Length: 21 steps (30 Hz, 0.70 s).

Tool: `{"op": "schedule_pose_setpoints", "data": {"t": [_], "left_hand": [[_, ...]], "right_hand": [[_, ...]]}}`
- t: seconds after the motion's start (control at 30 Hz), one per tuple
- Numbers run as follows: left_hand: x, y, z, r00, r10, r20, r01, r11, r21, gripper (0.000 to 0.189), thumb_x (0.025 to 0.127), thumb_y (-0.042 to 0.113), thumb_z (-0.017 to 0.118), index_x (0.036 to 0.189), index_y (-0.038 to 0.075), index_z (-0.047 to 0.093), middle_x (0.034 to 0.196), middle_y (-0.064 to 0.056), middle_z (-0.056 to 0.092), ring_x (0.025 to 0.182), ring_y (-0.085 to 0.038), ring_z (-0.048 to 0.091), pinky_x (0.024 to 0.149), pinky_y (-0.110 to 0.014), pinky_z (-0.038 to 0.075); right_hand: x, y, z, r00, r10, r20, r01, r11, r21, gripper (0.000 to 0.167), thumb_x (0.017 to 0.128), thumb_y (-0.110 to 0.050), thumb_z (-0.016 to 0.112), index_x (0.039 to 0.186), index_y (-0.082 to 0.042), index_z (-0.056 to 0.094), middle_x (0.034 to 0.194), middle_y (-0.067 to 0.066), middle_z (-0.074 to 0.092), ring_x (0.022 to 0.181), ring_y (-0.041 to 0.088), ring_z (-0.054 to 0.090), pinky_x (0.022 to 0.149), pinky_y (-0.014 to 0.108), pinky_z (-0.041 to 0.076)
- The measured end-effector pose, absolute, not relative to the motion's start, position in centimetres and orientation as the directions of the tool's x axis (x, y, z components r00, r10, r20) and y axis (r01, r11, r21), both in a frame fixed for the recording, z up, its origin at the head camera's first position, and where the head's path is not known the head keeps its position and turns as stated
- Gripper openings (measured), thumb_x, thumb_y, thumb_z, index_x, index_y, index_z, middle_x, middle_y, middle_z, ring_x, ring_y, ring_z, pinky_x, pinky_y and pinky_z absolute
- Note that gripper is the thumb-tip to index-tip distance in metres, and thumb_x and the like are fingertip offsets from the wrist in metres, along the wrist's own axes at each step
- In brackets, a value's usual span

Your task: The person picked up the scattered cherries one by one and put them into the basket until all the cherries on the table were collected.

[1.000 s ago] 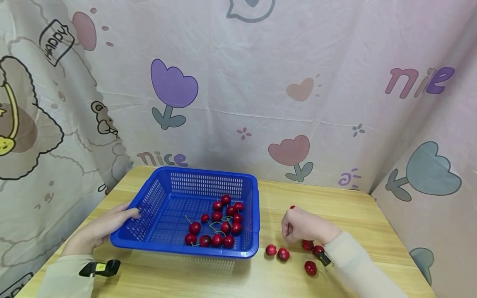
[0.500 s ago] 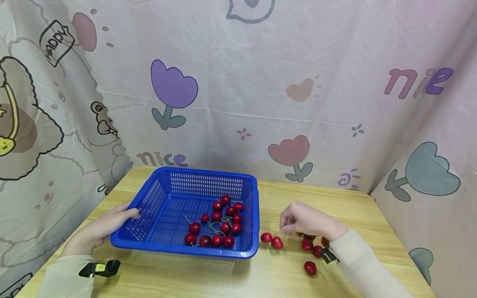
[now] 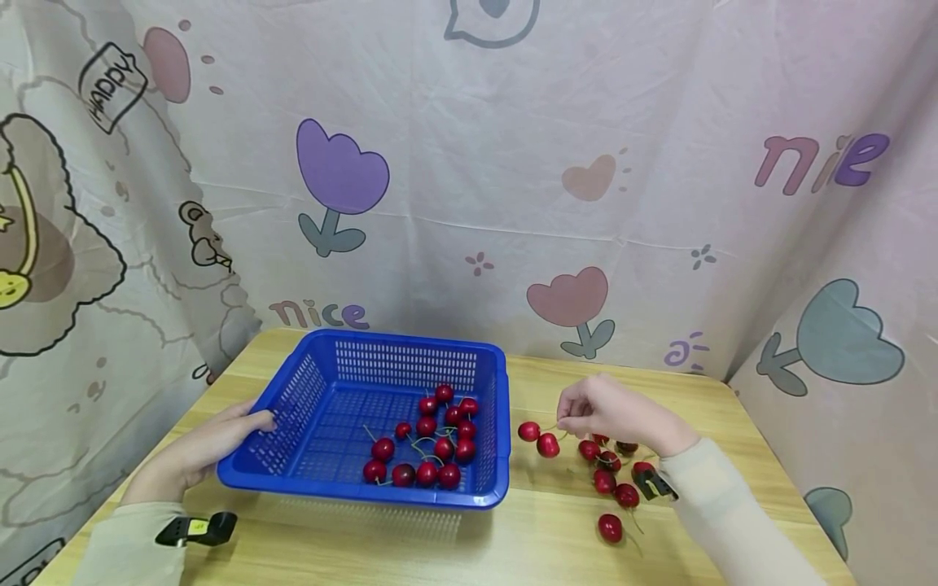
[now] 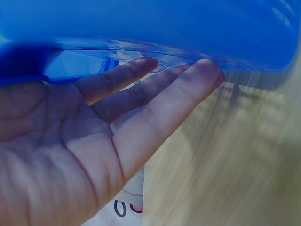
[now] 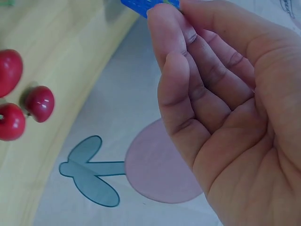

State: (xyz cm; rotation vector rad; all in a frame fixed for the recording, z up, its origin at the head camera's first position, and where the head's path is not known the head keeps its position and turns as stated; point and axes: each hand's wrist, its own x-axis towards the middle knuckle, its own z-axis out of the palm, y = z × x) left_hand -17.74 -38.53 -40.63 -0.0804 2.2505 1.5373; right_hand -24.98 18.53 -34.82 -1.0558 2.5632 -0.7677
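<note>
My left hand (image 3: 208, 448) grips the left end of a blue plastic basket (image 3: 344, 487), thumb over the rim. In the left wrist view its fingers (image 4: 150, 115) reach beneath the basket. Several red cherries (image 3: 444, 447) with stems lie inside, mostly toward the right. To the right of the basket, my right hand (image 3: 623, 415) pinches thin stems between thumb and fingertips. Two cherries (image 3: 548, 445) hang from them, left of the fingers and a little above the table. In the right wrist view the fingers are curled, and the held cherries are out of sight.
Several loose cherries (image 3: 604, 481) lie on the wooden table (image 3: 542, 553) below and beside my right wrist; one cherry (image 3: 610, 528) sits nearer the front. A patterned cloth (image 3: 454, 163) hangs behind the table and along both sides.
My right hand has opened out of a tight curl into a pinch and drawn back and upward, lifting two cherries by their stems. More loose cherries now show. Left hand and basket stay put.
</note>
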Motion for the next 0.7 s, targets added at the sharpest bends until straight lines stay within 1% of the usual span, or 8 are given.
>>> {"op": "schedule_pose_setpoints", "data": {"t": [0.17,0.33,0.5,0.7], "left_hand": [[-17.8,-38.6,-40.7,-0.912,0.183,-0.366,-0.276,0.384,0.881,0.075,0.108,0.021,0.041,0.167,-0.009,0.004,0.124,-0.019,0.070,0.103,-0.028,0.073,0.084,-0.045,0.065],[-17.8,-38.6,-40.7,-0.911,0.186,-0.367,-0.279,0.378,0.883,0.076,0.108,0.020,0.041,0.167,-0.009,0.004,0.124,-0.019,0.070,0.103,-0.028,0.074,0.084,-0.046,0.065],[-17.8,-38.6,-40.7,-0.912,0.183,-0.367,-0.279,0.380,0.882,0.076,0.108,0.020,0.042,0.167,-0.008,0.004,0.124,-0.020,0.069,0.103,-0.028,0.074,0.084,-0.046,0.065],[-17.9,-38.6,-40.7,-0.911,0.183,-0.370,-0.279,0.387,0.879,0.077,0.107,0.020,0.042,0.167,-0.008,0.003,0.126,-0.021,0.068,0.104,-0.028,0.073,0.085,-0.046,0.064]], "right_hand": [[-25.3,18.5,-33.8,-0.702,-0.712,-0.008,-0.587,0.585,-0.559,0.007,0.099,-0.012,0.075,0.093,-0.014,0.077,0.078,-0.010,0.074,0.066,0.003,0.065,0.067,0.026,0.060],[-25.8,17.9,-33.2,-0.693,-0.719,0.057,-0.634,0.570,-0.521,0.007,0.098,-0.011,0.076,0.092,-0.014,0.077,0.073,-0.011,0.073,0.063,0.000,0.065,0.065,0.023,0.058],[-26.2,16.8,-32.6,-0.688,-0.717,0.111,-0.670,0.569,-0.477,0.008,0.097,-0.011,0.077,0.090,-0.015,0.078,0.075,-0.011,0.074,0.062,0.000,0.064,0.063,0.023,0.057],[-26.5,15.0,-31.7,-0.689,-0.716,0.110,-0.669,0.570,-0.478,0.008,0.098,-0.012,0.077,0.092,-0.016,0.078,0.074,-0.011,0.072,0.066,0.002,0.066,0.067,0.023,0.059]]}}
